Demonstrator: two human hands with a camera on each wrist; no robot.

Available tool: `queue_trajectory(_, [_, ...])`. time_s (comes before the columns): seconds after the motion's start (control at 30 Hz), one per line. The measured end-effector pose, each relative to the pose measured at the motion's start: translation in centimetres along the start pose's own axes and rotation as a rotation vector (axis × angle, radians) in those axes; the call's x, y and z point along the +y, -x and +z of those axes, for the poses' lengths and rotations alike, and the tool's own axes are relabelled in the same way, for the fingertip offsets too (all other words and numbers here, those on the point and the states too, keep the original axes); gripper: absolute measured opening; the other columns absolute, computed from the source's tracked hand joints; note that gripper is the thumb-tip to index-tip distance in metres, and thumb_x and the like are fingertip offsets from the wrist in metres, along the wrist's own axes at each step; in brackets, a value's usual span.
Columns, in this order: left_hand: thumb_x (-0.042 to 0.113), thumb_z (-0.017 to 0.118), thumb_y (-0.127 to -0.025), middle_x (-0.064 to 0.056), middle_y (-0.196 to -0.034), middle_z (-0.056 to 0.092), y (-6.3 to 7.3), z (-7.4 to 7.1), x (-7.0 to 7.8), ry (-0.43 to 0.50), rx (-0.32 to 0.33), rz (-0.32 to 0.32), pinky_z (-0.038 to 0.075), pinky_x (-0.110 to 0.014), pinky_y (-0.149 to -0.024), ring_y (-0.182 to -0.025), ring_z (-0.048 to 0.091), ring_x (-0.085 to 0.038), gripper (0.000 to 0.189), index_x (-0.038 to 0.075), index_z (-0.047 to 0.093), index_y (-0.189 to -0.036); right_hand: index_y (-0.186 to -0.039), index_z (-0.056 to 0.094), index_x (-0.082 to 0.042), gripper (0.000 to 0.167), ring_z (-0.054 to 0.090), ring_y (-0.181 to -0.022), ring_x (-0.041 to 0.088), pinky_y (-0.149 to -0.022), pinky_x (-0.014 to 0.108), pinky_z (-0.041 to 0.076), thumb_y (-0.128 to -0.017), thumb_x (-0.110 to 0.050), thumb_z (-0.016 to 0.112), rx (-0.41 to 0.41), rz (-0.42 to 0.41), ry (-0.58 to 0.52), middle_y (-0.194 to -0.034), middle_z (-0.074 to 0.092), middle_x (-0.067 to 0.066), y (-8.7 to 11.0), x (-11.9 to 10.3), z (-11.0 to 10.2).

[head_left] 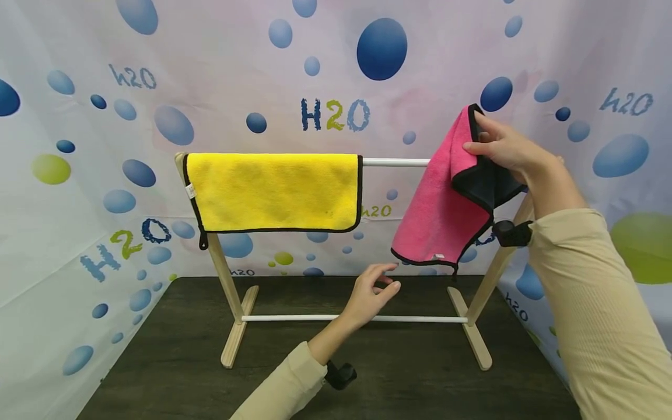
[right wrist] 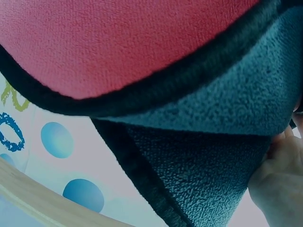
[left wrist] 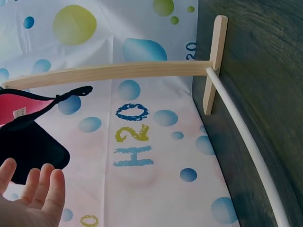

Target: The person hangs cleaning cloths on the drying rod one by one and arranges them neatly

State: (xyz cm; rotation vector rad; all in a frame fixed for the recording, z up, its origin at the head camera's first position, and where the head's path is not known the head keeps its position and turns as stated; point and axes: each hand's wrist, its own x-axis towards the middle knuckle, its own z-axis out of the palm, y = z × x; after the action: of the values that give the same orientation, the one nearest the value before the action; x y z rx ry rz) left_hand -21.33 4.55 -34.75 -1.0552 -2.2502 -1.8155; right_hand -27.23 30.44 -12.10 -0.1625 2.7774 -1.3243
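At the right end of the rack, my right hand (head_left: 504,146) pinches the upper part of a pink cloth (head_left: 430,210) with a dark grey back and black edging. The cloth hangs from the fingers in front of the upper white rod (head_left: 396,163), its lower corner with a small loop pointing down. In the right wrist view the pink face (right wrist: 128,42) and dark back fill most of the picture. My left hand (head_left: 367,294) is below the cloth, in front of the lower rod, fingers loosely bent and holding nothing. A yellow cloth (head_left: 273,192) hangs over the left part of the upper rod.
The wooden drying rack has slanted legs (head_left: 226,277) with flat feet (head_left: 469,329) on a dark wooden table (head_left: 399,373). A lower white rod (head_left: 289,318) joins the legs. Behind stands a white backdrop (head_left: 220,76) with blue dots and H2O lettering.
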Motion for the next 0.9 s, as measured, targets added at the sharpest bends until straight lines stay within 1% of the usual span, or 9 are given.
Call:
queue_trajectory(0.1, [0.006,0.052,-0.091,-0.022,-0.117,0.053,-0.6,0.1,0.0,0.007,0.004,-0.011,0.051,-0.023,-0.071,-0.096,0.058,-0.032,0.034,-0.007,0.05,-0.122,-0.142,-0.005,-0.044,0.069,0.044,-0.111,0.039,-0.074,0.028,0.051,-0.094,-0.037,0.043,0.002,0.005,-0.005,-0.144,0.022,0.019,-0.1,-0.1,0.1])
queue_trajectory(0.2, [0.006,0.053,-0.091,-0.023,-0.117,0.054,-1.3,0.1,0.2,0.029,0.025,-0.014,0.052,-0.027,-0.073,-0.097,0.059,-0.032,0.036,-0.007,0.048,-0.124,-0.142,-0.006,-0.044,0.07,0.041,-0.115,0.042,-0.075,0.028,0.051,-0.094,-0.037,0.043,0.004,0.009,-0.009,-0.144,0.021,0.019,-0.1,-0.3,0.2])
queue_trajectory(0.23, [0.004,0.053,-0.09,-0.024,-0.117,0.054,-1.5,0.0,0.8,0.048,0.034,-0.028,0.051,-0.028,-0.074,-0.099,0.059,-0.035,0.037,-0.006,0.048,-0.125,-0.142,-0.007,-0.044,0.07,0.041,-0.115,0.042,-0.075,0.029,0.051,-0.094,-0.037,0.043,0.005,0.011,-0.009,-0.144,0.02,0.019,-0.1,-0.3,0.2])
queue_trajectory(0.43, [0.002,0.052,-0.09,-0.026,-0.116,0.055,-2.9,-0.1,1.2,0.158,0.111,-0.023,0.051,-0.033,-0.081,-0.102,0.057,-0.038,0.041,-0.01,0.043,-0.128,-0.142,-0.007,-0.044,0.069,0.04,-0.115,0.042,-0.075,0.029,0.05,-0.094,-0.037,0.043,0.02,0.01,0.007,-0.144,0.021,0.02,-0.2,-0.5,0.3])
queue_trajectory(0.53, [0.0,0.052,-0.09,-0.029,-0.119,0.051,-3.5,-0.2,1.6,0.216,0.126,-0.042,0.047,-0.04,-0.089,-0.108,0.053,-0.039,0.046,-0.011,0.037,-0.132,-0.142,-0.005,-0.044,0.068,0.042,-0.113,0.04,-0.074,0.028,0.051,-0.094,-0.037,0.043,0.026,0.0,0.011,-0.143,0.023,0.019,-0.2,-0.6,0.5])
queue_trajectory(0.6, [-0.001,0.051,-0.09,-0.029,-0.121,0.049,-3.9,-0.4,1.7,0.244,0.119,-0.053,0.044,-0.043,-0.092,-0.111,0.051,-0.039,0.049,-0.011,0.032,-0.135,-0.143,-0.004,-0.044,0.068,0.044,-0.111,0.039,-0.075,0.029,0.051,-0.094,-0.037,0.043,0.027,-0.003,0.01,-0.142,0.024,0.019,-0.2,-0.7,0.6])
queue_trajectory(0.67, [-0.002,0.05,-0.09,-0.03,-0.121,0.048,-4.4,-0.5,1.6,0.265,0.112,-0.053,0.043,-0.043,-0.094,-0.112,0.049,-0.039,0.052,-0.01,0.029,-0.136,-0.143,-0.003,-0.044,0.067,0.045,-0.11,0.038,-0.075,0.029,0.051,-0.094,-0.036,0.043,0.03,-0.006,0.01,-0.141,0.026,0.019,-0.2,-0.7,0.6])
queue_trajectory(0.77, [-0.001,0.051,-0.09,-0.029,-0.121,0.05,-5.5,-0.4,0.9,0.294,0.112,-0.051,0.044,-0.042,-0.093,-0.112,0.049,-0.037,0.055,-0.006,0.026,-0.139,-0.143,-0.003,-0.044,0.067,0.048,-0.107,0.035,-0.075,0.029,0.05,-0.094,-0.037,0.043,0.037,-0.006,0.006,-0.141,0.026,0.019,-0.2,-0.6,0.6])
queue_trajectory(0.9, [0.004,0.052,-0.091,-0.026,-0.12,0.052,-6.8,-0.2,0.1,0.286,0.132,-0.028,0.045,-0.038,-0.093,-0.11,0.051,-0.034,0.058,0.002,0.024,-0.142,-0.143,-0.002,-0.044,0.067,0.051,-0.102,0.028,-0.074,0.027,0.05,-0.094,-0.036,0.043,0.051,-0.002,-0.006,-0.14,0.026,0.019,0.0,-0.3,0.5])
